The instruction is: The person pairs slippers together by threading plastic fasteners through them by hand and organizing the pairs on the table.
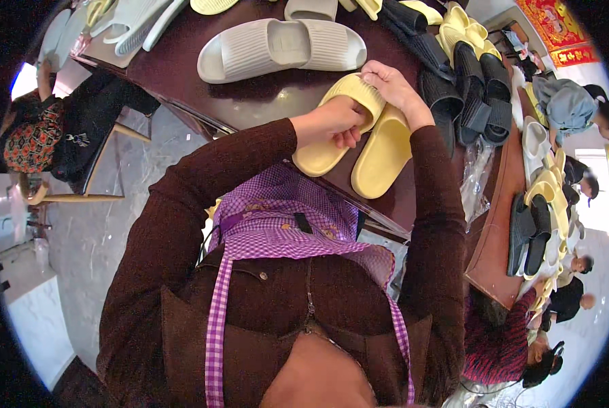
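Observation:
A pair of pale yellow slippers lies at the near edge of the dark table in front of me. My left hand [338, 122] is at the opening of the left yellow slipper [316, 160], its fingers curled and partly hidden under the ribbed strap. At the toe end of that slipper, my right hand [391, 85] pinches the strap's edge. The right yellow slipper [380, 160] rests beside it, its front partly covered by my right hand and wrist. Just beyond them sits a pair of grey slippers [287, 49] with ribbed straps.
Black slippers [481, 88] and more yellow ones [461, 30] crowd the table's right side. Clear plastic wrap [476, 178] hangs at its edge. Light grey slippers [138, 24] stand far left, near a seated person [36, 139]. Other people work along the right-hand table [498, 238].

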The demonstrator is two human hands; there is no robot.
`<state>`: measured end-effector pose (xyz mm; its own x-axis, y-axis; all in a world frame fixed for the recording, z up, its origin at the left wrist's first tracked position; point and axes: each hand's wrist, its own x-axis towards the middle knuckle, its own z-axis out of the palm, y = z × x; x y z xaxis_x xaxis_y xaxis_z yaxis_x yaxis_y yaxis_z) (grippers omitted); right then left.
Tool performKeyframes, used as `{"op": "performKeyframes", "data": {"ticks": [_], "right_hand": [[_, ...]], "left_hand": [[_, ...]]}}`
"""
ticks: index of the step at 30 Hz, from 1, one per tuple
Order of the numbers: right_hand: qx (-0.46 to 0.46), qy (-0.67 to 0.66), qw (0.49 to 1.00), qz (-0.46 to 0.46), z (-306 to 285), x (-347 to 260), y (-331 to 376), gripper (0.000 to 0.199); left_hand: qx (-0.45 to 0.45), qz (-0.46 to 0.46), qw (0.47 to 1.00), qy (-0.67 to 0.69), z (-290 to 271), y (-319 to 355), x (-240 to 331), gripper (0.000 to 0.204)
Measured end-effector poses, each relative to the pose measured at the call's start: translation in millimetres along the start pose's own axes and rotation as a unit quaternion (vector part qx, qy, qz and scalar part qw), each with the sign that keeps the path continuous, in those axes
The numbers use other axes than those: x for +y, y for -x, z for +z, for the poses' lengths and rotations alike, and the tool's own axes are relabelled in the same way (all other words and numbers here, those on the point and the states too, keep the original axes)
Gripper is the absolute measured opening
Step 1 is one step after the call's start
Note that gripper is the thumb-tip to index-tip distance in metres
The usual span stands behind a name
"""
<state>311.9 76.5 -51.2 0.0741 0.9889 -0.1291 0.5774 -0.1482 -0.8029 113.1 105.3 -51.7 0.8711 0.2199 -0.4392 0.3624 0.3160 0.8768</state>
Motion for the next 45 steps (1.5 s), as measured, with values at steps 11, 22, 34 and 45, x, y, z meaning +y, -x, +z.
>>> {"op": "performKeyframes", "data": {"ticks": [11,22,34,45], "right_hand": [[0.204,0.074,0.972,-0.092,19.4,-5.7,4.3,0.006],[0.346,-0.125,0.924,-0.102,8.8,-18.0,55.0,0.003],[0.389,-0.015,0.896,-0.212,41.1,-45.9,74.6,0.007],[0.373,-0.006,0.905,-0.203,42.6,-50.9,80.9,0.006]], "left_hand": [[-0.02,0.043,0.999,-0.001,-2.6,5.2,3.8,0.023],[-0.03,0.104,0.993,-0.04,-4.5,28.0,31.5,0.014],[-0.006,0.219,0.976,0.016,-17.1,-43.0,55.9,0.014],[-0.03,0.219,0.971,0.091,-17.0,-55.6,62.3,0.008]]}}
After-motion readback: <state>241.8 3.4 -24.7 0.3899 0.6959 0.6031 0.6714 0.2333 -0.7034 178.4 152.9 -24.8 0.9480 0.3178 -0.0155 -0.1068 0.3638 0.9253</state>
